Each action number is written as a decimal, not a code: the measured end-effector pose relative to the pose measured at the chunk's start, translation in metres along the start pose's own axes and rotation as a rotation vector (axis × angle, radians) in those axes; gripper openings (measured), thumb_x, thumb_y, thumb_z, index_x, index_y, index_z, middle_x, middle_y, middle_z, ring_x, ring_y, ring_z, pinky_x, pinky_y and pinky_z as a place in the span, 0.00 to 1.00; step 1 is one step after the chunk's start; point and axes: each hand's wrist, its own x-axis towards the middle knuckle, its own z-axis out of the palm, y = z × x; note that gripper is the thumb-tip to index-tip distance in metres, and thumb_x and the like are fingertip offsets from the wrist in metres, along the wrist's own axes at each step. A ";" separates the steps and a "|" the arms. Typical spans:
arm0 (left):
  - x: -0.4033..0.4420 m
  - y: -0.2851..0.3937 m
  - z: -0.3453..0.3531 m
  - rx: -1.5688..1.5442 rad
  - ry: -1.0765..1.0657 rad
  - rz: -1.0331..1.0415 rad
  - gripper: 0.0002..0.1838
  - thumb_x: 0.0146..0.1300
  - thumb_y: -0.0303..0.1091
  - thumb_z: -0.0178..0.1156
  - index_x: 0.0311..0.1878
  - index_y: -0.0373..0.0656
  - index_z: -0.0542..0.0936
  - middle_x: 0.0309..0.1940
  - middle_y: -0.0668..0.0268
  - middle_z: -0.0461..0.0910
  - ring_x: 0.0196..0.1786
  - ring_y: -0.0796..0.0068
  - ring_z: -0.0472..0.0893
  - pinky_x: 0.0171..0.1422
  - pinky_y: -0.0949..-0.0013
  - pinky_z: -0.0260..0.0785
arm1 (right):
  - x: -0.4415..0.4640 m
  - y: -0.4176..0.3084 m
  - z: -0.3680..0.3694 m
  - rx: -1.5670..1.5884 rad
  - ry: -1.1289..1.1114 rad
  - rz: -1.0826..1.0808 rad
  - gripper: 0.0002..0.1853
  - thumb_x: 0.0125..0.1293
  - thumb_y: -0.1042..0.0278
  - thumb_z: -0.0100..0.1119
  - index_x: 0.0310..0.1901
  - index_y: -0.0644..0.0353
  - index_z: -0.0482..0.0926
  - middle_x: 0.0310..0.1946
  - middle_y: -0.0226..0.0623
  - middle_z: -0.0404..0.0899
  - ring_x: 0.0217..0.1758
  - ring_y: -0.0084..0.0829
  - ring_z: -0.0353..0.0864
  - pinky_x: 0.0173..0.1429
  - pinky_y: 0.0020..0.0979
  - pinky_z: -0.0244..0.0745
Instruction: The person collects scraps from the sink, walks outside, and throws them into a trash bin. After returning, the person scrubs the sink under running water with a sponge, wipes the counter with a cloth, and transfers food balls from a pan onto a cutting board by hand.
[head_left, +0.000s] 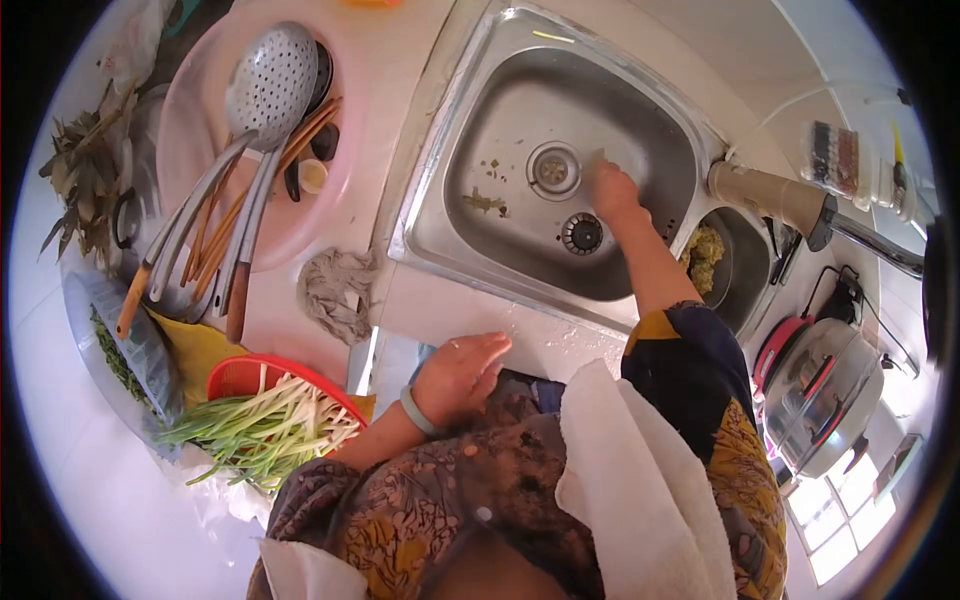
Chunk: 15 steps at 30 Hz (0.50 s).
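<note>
My right hand (615,192) reaches down into the steel sink (540,110), just right of the drain (553,170). Its fingertips are blurred, and whether they hold anything is unclear. A black-rimmed strainer (582,234) lies on the sink floor below the drain, and bits of green scraps (484,202) are to its left. In front of my body, beside the counter edge, my left hand (462,374) has its fingers stretched out with nothing visible in it. A pale band circles that wrist.
Left of the sink are a crumpled grey cloth (338,294), a pink basin (180,130) with a skimmer (270,85) and chopsticks, and green onions (265,430) in a red basket (245,372). A faucet (770,190) and a small basin (743,270) with yellowish food are at right.
</note>
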 end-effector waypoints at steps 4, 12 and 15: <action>-0.007 -0.014 -0.014 -0.020 0.030 -0.046 0.17 0.60 0.26 0.59 0.54 0.37 0.78 0.51 0.52 0.81 0.52 0.51 0.80 0.56 0.57 0.74 | -0.008 -0.032 0.020 0.022 -0.065 -0.080 0.21 0.64 0.76 0.48 0.59 0.68 0.67 0.49 0.57 0.78 0.50 0.51 0.81 0.53 0.45 0.78; -0.011 -0.019 -0.021 -0.008 0.033 -0.071 0.17 0.61 0.26 0.59 0.55 0.38 0.77 0.51 0.52 0.80 0.51 0.51 0.80 0.56 0.57 0.73 | -0.040 -0.112 0.007 0.235 -0.195 -0.029 0.18 0.65 0.72 0.50 0.55 0.68 0.68 0.49 0.61 0.77 0.53 0.54 0.80 0.57 0.46 0.75; -0.012 -0.024 -0.019 0.013 0.030 -0.062 0.18 0.60 0.27 0.59 0.55 0.39 0.78 0.51 0.53 0.81 0.50 0.52 0.81 0.55 0.57 0.73 | -0.047 -0.126 0.017 0.436 -0.137 -0.025 0.20 0.64 0.70 0.55 0.56 0.67 0.69 0.49 0.61 0.77 0.53 0.55 0.79 0.57 0.46 0.74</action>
